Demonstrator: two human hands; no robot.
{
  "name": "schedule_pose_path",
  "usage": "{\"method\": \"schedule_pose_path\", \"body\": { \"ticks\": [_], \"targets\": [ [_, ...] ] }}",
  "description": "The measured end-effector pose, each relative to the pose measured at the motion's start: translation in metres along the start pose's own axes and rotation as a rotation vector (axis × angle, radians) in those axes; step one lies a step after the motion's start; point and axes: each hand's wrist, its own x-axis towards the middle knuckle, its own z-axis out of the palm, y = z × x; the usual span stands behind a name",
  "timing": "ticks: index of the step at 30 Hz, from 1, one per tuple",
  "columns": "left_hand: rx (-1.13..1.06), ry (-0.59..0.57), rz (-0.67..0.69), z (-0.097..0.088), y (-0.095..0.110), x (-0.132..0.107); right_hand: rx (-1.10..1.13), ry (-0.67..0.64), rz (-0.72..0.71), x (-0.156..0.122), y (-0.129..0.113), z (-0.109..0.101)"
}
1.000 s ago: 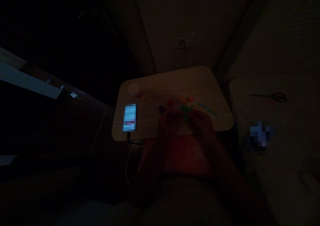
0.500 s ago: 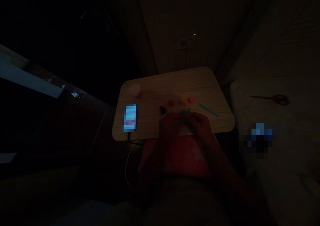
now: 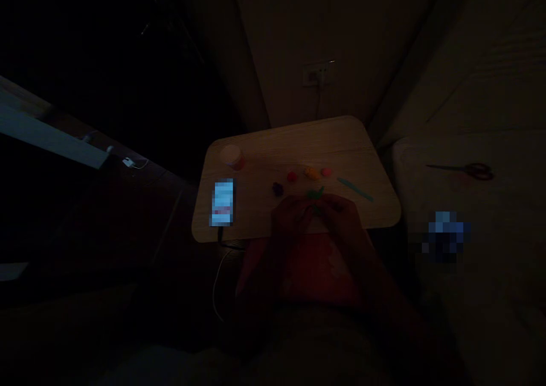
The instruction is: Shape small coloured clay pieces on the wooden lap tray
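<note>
Both hands meet at the front of a small wooden table in dim light. Between their fingertips is a green clay piece with narrow parts sticking out. My left hand pinches it from the left, and my right hand from the right, its fingers bent. Just beyond lie a dark purple bumpy lump, a red lump, a yellow-orange lump and a pink lump. A flat teal stick rests to the right of them. Darkness hides the fingertips' exact contact.
A lidded tub stands at the table's back left, with a lit phone nearer, its cable hanging over the front edge. Scissors lie on a pale surface at right. A wall socket with a plug is behind the table.
The fingers have shifted slightly around the green piece, and more of it shows below between the hands. The objects on the table have stayed where they were.
</note>
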Motion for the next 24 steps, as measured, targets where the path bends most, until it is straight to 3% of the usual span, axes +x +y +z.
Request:
{"method": "schedule_pose_path", "body": {
  "ticks": [3, 7, 9, 12, 15, 19, 24],
  "targets": [
    [0.068, 0.025, 0.104, 0.002, -0.004, -0.002, 0.024, 0.004, 0.013, 0.0, 0.001, 0.0],
    [0.013, 0.033, 0.115, 0.002, 0.002, -0.003, 0.053, -0.002, -0.017, 0.002, 0.001, -0.001],
    [-0.067, 0.047, 0.058, 0.001, 0.006, -0.003, 0.047, -0.019, -0.044, 0.004, -0.002, -0.004],
    [-0.172, 0.164, -0.102, -0.002, 0.007, 0.002, 0.065, -0.066, -0.072, 0.006, -0.008, -0.009],
    [-0.141, 0.249, -0.172, -0.011, 0.0, 0.011, 0.074, -0.1, -0.082, 0.01, -0.014, -0.014],
    [0.121, 0.148, -0.142, -0.035, -0.02, 0.024, 0.075, -0.102, -0.054, 0.016, -0.02, -0.02],
    [0.367, 0.031, -0.334, -0.05, -0.05, 0.025, 0.091, -0.101, -0.016, 0.018, -0.023, -0.021]
  ]
}}
